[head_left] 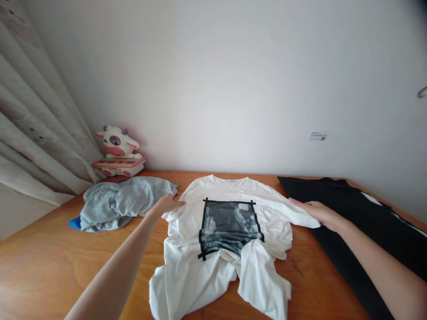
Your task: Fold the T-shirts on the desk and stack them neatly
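A white T-shirt [187, 275] with a dark square print lies front up on the wooden table, its neckline toward the wall and its lower part bunched and creased. My left hand [167, 205] is closed on the sleeve at the shirt's left side. On the other side my right hand [316, 212] pinches the edge of the right sleeve, which is drawn out sideways toward the black garment. The fingertips of both hands are partly hidden by the cloth.
A crumpled grey garment [128, 202] with some blue cloth [75, 223] under it lies at left. Behind it stands a toy cow with a keyboard [118, 153], beside the curtain [36, 120]. Black clothing [353, 218] covers the right side of the wooden table [43, 266]. The wall [227, 89] bounds the back.
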`<state>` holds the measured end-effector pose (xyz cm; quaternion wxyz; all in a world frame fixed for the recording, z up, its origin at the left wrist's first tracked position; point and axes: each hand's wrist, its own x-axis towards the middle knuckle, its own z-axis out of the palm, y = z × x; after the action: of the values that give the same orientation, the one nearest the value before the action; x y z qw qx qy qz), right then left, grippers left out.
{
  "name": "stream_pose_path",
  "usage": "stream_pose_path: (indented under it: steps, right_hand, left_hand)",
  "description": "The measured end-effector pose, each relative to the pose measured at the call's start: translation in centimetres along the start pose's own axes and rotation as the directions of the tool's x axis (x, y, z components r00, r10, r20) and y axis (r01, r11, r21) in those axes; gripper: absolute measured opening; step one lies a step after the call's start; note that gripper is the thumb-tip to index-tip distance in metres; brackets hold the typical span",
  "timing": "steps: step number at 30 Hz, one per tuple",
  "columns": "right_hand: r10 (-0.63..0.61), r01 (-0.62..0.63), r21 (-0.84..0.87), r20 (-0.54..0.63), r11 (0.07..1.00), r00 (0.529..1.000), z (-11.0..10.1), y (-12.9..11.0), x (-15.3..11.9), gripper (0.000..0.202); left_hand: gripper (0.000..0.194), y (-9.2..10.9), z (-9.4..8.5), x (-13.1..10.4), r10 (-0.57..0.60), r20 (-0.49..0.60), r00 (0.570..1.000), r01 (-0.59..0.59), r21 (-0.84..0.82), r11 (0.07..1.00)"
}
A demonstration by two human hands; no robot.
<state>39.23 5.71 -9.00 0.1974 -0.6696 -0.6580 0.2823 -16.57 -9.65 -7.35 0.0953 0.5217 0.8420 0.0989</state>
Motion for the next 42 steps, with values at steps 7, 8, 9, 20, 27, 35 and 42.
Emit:
stream_pose_path:
  steps: [7, 8, 9, 20, 27, 35, 42]
  right_hand:
    - [0.029, -0.105, 0.226, 0.314, 0.968, 0.949, -0.3, -1.7, -0.7, 0.029]
    - [0.006, -0.088, 0.268, 0.292, 0.959, 0.956, -0.4, -2.0, -0.7, 0.028]
    - [-0.017, -0.062, 0.295, 0.256, 0.954, 0.966, -0.5, -2.2, -0.7, 0.028]
    - [-0.028, -0.077, -0.38, -0.264, 0.922, 0.964, -2.7, -3.1, 2.0, 0.036]
    - [-0.09, -0.007, -0.566, -0.143, 0.824, 0.986, -1.1, -2.4, 0.4, 0.054]
    - [-0.298, 0.134, -0.494, -0.27, 0.859, 0.916, -0.5, -1.8, -3.7, 0.059]
    - [-0.518, 0.565, -0.096, 0.298, 0.82, 0.802, 2.8, -6.4, -15.1, 0.049]
  left_hand:
    - [0.025, 0.4, -1.0, 1.4, -0.01, 0.036, 0.999, 0.015, -0.133, 0.991]
    - [0.027, 0.3, -1.1, 1.5, -0.012, 0.015, 1.0, 0.014, -0.153, 0.988]
    - [0.03, 0.2, -1.2, 1.6, -0.017, -0.009, 1.0, 0.015, -0.168, 0.986]
    - [0.041, -2.2, -3.4, 3.4, -0.08, -0.229, 0.97, 0.074, -0.038, 0.997]
    - [0.038, -3.8, -2.8, 1.5, -0.101, -0.147, 0.984, 0.116, 0.099, 0.988]
    - [0.031, -2.2, -2.3, -3.9, 0.242, -0.299, 0.923, -0.203, 0.156, 0.967]
    - [0.041, 3.0, -2.5, -15.2, 0.557, 0.396, 0.73, -0.514, -0.219, 0.829]
